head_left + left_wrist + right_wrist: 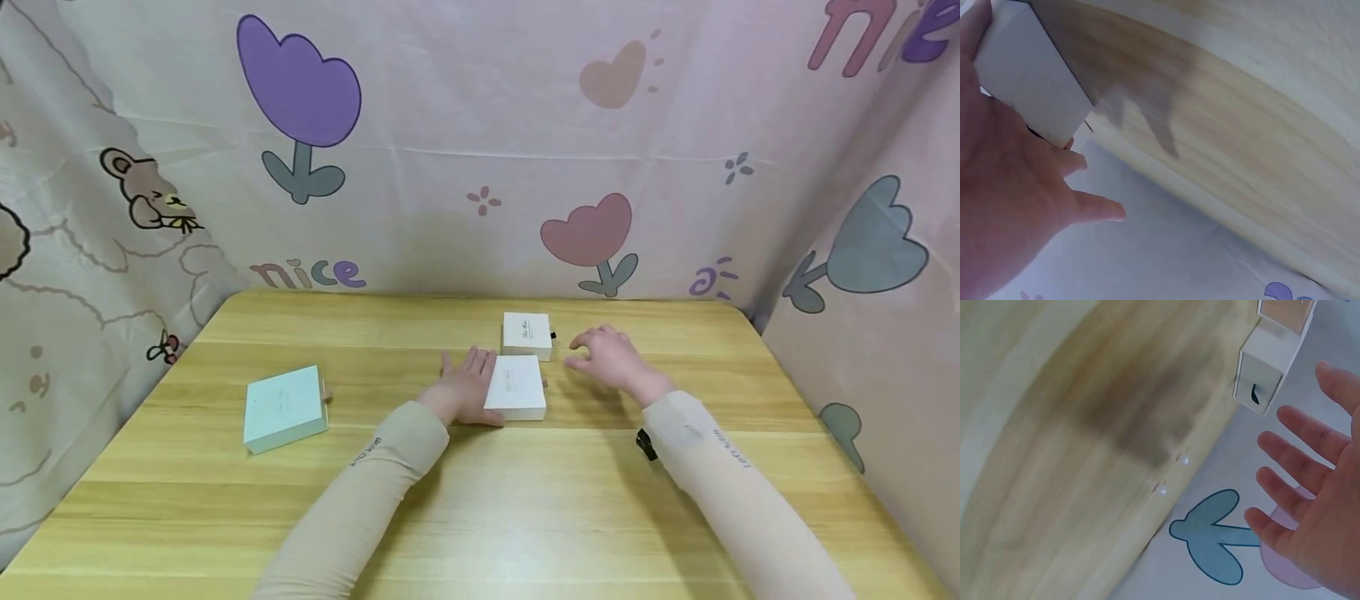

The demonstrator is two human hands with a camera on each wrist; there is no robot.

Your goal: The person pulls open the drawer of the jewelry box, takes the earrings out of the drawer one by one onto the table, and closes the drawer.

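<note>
Toward the back middle of the table, a white drawer-style box [516,387] has a small tab on its right side. My left hand [467,390] lies against its left side with the fingers straight, and the thumb reaches along the near edge. In the left wrist view those fingers spread beside the white box [1029,69]. Just behind stands a smaller white box [527,332] with a black ribbon tab. To the right of both boxes hovers my right hand [611,362], its fingers loosely bent and holding nothing. The right wrist view shows its fingers apart from the black-tabbed box [1260,381].
A mint-green box [283,410] with a brown tab lies at the left of the wooden table [525,517]. Two small shiny things, one of them a whitish bead [1184,460], lie near the table's back edge. A printed cloth [420,167] hangs behind.
</note>
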